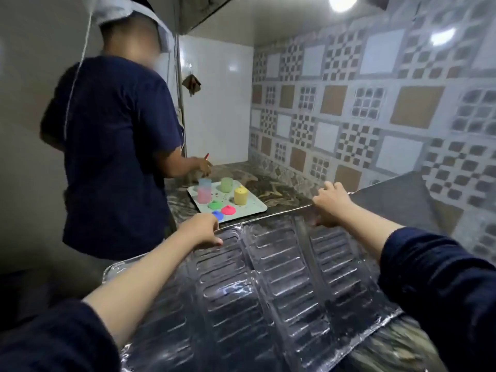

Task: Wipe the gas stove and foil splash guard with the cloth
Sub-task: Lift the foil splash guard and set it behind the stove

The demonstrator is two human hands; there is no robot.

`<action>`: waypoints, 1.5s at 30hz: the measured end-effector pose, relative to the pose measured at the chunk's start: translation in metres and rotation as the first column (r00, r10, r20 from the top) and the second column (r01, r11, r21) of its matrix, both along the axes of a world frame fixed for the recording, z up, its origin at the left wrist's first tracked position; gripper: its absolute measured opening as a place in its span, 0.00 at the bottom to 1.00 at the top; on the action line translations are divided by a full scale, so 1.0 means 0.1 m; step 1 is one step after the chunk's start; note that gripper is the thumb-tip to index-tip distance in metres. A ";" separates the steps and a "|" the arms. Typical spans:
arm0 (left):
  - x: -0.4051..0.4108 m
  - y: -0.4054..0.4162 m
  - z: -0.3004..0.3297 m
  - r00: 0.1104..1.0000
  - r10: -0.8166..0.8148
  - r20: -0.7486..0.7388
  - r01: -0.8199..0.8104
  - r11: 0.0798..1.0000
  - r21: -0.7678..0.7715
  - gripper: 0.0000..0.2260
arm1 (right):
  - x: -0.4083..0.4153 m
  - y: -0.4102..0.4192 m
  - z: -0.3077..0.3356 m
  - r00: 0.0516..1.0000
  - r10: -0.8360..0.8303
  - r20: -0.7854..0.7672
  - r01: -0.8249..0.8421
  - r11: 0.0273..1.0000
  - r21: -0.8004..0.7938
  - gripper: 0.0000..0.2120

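The ribbed silver foil splash guard [268,285] fills the lower middle of the head view, tilted toward me over the counter. My left hand [200,230] grips its top edge near the left corner. My right hand [331,205] grips the same top edge further right, where a second panel [397,200] folds back toward the tiled wall. Both arms wear dark blue sleeves. No cloth and no gas stove show in view; the foil hides whatever lies under it.
Another person in a dark blue shirt [112,157] stands close on the left, working at the marble counter [279,191]. A white tray [255,206] with coloured cups and lids sits just beyond the foil. The patterned tiled wall [375,116] runs along the right.
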State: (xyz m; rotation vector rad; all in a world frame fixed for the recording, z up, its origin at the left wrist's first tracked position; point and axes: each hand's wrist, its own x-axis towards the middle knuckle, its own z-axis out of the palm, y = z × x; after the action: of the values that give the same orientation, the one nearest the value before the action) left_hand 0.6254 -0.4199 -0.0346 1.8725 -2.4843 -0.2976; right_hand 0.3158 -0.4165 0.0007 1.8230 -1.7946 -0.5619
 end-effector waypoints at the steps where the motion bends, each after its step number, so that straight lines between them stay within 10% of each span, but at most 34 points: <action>1: -0.02 0.03 0.15 1.000 -0.006 -0.010 0.006 1.000 -0.008 0.17 | -0.07 0.06 0.12 1.000 0.008 -0.002 -0.009 0.999 -0.053 0.16; 8: -0.32 0.22 0.95 0.995 0.029 -0.098 -0.043 0.990 -0.136 0.14 | -0.37 0.63 0.72 0.925 0.191 0.329 -0.069 0.935 -0.349 0.15; 13: -0.81 0.46 1.34 0.927 0.087 -0.364 -0.161 0.971 -0.177 0.09 | -0.58 1.10 1.02 0.904 0.325 0.277 -0.136 0.833 -0.537 0.10; 22: -1.80 0.96 1.63 0.379 -0.036 -0.925 0.096 0.995 0.001 0.15 | -1.20 1.83 1.35 0.858 0.371 0.355 -0.012 0.705 -0.709 0.08; 30: -2.74 1.27 1.62 0.233 0.021 -0.972 0.428 0.896 0.121 0.35 | -1.83 2.37 1.38 0.891 0.317 0.326 0.072 0.610 -0.789 0.13; 45: -3.99 1.06 1.43 0.459 -0.239 -0.856 0.699 0.692 0.182 0.27 | -2.79 2.91 1.14 0.906 -0.059 0.420 0.362 0.623 -0.694 0.09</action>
State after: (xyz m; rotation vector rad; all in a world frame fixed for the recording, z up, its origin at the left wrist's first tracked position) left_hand 0.2260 -0.3135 0.1086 0.6201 -2.2505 -1.5690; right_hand 0.0364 -0.1254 0.1146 1.1426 -2.0527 0.4754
